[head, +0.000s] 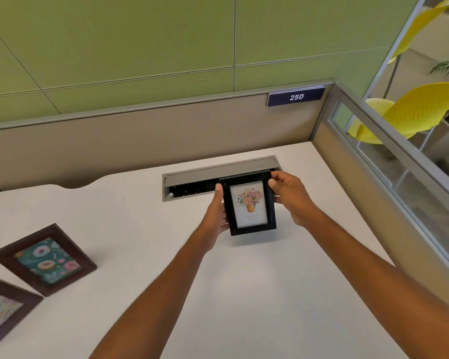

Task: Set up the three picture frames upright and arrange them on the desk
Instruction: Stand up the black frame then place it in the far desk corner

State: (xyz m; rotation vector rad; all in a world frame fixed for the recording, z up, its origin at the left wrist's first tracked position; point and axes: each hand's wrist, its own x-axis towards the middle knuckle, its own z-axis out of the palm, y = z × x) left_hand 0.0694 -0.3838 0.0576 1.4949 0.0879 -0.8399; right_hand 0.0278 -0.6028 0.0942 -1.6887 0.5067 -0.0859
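A small black picture frame (pixel 248 203) with a flower-vase print is held upright above the white desk (pixel 244 294), near its back right. My left hand (pixel 215 216) grips its left edge and my right hand (pixel 290 195) grips its upper right edge. A brown frame with a doughnut picture (pixel 43 259) lies on the desk at the left. A second brown frame with a colourful picture (pixel 3 310) lies at the lower left, partly cut off by the image edge.
A grey cable tray with an open flap (pixel 218 174) is set into the desk just behind the black frame. Beige partition walls (pixel 140 141) close the back and right sides. Yellow chairs (pixel 412 112) stand beyond the glass at the right.
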